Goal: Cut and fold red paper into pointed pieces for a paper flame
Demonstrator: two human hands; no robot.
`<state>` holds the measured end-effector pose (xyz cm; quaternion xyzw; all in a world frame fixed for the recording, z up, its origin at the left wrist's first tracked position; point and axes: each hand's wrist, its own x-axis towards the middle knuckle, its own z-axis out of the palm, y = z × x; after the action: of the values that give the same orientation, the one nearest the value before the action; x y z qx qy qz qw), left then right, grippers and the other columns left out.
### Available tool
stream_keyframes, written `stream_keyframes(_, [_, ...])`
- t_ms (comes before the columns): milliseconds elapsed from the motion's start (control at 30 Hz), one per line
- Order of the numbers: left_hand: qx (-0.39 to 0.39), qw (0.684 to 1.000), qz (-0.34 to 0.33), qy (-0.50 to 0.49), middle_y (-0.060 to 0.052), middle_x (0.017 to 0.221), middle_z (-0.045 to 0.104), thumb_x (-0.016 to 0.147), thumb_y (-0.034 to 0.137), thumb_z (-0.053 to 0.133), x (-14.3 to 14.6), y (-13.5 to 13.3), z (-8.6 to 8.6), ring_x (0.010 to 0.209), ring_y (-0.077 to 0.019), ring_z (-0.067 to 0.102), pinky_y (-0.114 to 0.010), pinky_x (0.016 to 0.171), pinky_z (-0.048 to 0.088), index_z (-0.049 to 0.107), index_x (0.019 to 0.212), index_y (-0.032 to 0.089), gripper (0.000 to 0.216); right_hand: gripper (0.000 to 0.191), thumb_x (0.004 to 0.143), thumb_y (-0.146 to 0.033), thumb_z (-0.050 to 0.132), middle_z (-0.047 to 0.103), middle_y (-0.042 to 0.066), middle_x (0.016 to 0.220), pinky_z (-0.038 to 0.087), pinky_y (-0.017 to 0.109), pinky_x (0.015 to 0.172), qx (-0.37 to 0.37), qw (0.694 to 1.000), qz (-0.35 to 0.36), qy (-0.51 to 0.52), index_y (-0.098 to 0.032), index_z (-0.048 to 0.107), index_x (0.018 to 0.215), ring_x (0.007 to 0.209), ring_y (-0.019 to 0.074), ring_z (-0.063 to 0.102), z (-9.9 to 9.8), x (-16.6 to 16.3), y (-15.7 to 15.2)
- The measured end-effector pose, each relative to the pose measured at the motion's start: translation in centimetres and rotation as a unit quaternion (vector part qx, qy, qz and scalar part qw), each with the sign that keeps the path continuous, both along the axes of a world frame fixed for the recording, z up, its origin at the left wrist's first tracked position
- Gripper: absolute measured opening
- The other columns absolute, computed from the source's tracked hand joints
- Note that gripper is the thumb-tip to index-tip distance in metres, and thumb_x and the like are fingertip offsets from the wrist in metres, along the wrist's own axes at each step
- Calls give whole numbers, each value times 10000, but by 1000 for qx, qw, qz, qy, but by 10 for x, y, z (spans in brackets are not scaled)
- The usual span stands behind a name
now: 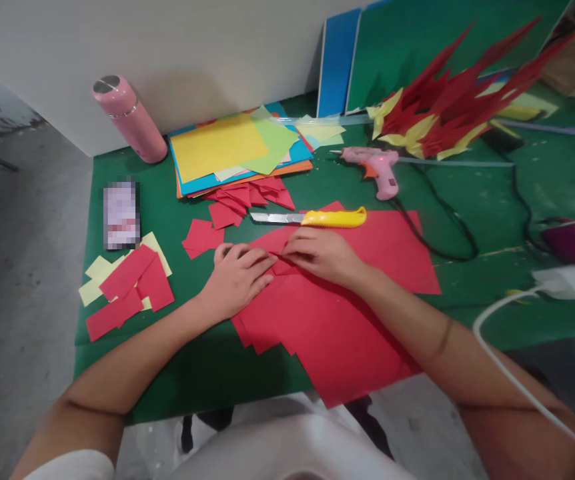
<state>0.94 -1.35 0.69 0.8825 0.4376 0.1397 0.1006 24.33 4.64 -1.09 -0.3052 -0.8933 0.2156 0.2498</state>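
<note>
My left hand (237, 275) lies with its fingers spread at the left edge of the red paper sheets (347, 320), its index finger and thumb touching a small folded piece of red paper (285, 267). Closed in a pinch, my right hand (325, 255) grips the upper part of that piece; its exact fold is partly hidden by the fingers. Just beyond my right hand lies a yellow-handled utility knife (335, 218), blade out and pointing left. Small red paper pieces (252, 195) are heaped beyond my left hand, with a few more (203, 237) nearer to it.
Colored paper (217, 150) is stacked at the back beside a pink bottle (135, 123). A phone (121, 215) and red and yellow scraps (130, 280) lie left. A corded pink glue gun (380, 167) and a red-yellow paper flame shape (442, 100) occupy the right; a white cable (482, 327) crosses my right arm.
</note>
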Motion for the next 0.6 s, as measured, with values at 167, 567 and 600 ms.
stream_keyframes(167, [21, 1000, -2, 8, -66, 1248, 665, 1028, 415, 421, 1, -2, -3, 1100, -251, 521, -446, 993, 276, 646, 1282, 226, 388, 275, 1001, -299, 492, 727, 67, 891, 486, 279, 683, 23, 999, 18, -21, -210, 742, 927, 798, 172, 649, 1, 2, 1])
stream_keyframes(567, [2, 1000, 1, 5, -73, 1250, 660, 1019, 416, 438, 1, 0, -2, 1104, -256, 515, -444, 968, 305, 638, 1290, 231, 385, 374, 1012, -228, 373, 757, 68, 954, 514, 303, 726, 68, 992, 62, -89, -211, 746, 986, 855, 193, 677, 4, 6, 4])
stream_keyframes(600, [-3, 1000, 1, 1, -68, 1246, 665, 1022, 409, 434, 1, 0, -1, 1098, -250, 518, -442, 968, 305, 644, 1278, 231, 376, 373, 1008, -217, 371, 757, 65, 959, 515, 305, 731, 68, 991, 63, -91, -213, 744, 990, 865, 194, 677, 4, 6, 4])
